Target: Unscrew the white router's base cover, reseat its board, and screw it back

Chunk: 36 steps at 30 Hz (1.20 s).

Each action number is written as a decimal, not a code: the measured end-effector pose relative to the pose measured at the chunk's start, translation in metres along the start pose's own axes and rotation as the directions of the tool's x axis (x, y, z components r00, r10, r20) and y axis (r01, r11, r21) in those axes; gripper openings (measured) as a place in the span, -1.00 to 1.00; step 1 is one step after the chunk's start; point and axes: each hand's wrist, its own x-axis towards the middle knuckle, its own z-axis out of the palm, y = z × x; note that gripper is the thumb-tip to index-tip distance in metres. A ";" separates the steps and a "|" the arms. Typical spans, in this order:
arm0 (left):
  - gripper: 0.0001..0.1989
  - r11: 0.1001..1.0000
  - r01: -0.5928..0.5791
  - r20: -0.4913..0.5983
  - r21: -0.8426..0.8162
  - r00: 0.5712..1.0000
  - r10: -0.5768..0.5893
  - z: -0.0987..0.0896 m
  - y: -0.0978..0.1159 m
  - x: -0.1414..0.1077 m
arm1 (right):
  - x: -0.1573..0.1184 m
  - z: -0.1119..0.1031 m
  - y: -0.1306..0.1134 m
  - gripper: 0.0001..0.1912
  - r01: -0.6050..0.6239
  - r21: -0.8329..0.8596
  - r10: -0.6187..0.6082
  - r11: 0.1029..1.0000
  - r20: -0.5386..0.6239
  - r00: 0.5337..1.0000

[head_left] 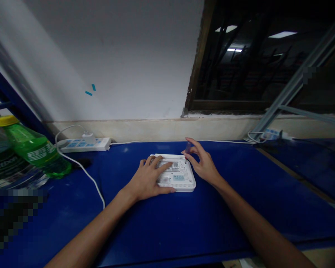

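A white router (187, 183) lies flat on the blue table, its vented side with printed labels and a QR code facing up. My left hand (149, 178) spans its left part, thumb along the near edge and fingers spread over the top and far side, gripping it. At the far right corner, my right hand (202, 160) pinches a small screwdriver (188, 147) with a see-through purple handle. The screwdriver stands nearly upright, and its lower end meets the router's corner. I cannot make out its tip or what sits under it.
The blue table (162, 227) runs along a wall. A green bottle (35, 149) with a yellow cap stands left, near a white power strip (85, 144) with a plugged-in charger (88, 137) and a white cable (86, 172). Another power strip (275, 134) lies at the back right, beside a metal post (290, 85).
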 end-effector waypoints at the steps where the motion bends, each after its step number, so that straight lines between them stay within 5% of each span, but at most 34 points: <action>1: -0.11 1.000 0.000 0.000 -0.001 1.000 0.000 0.000 0.000 0.000 | -0.001 0.001 0.000 -0.45 -0.001 0.018 0.001 1.000 0.014 1.000; 9: -0.10 1.000 0.002 0.004 -0.010 1.000 -0.002 0.000 -0.001 0.000 | -0.003 0.012 0.008 -0.53 0.047 -0.103 -0.061 0.994 -0.129 0.990; 16: -0.12 1.000 0.003 0.000 -0.009 1.000 -0.003 0.000 0.000 0.000 | 0.001 0.001 0.004 -0.51 -0.023 0.097 0.022 0.995 0.011 1.000; 24: -0.12 1.000 -0.003 -0.004 -0.013 1.000 0.003 0.000 -0.001 0.000 | 0.000 0.002 0.007 -0.49 0.057 -0.131 -0.069 0.990 -0.093 0.993; 33: -0.11 1.000 0.004 0.004 -0.017 1.000 -0.004 0.000 0.000 0.001 | 0.001 -0.008 0.000 -0.47 0.053 0.015 -0.054 0.998 0.102 0.993; 36: -0.10 1.000 0.005 0.006 -0.006 1.000 -0.005 0.001 0.000 0.000 | -0.001 -0.002 0.002 -0.48 0.095 -0.082 -0.092 0.992 0.039 0.995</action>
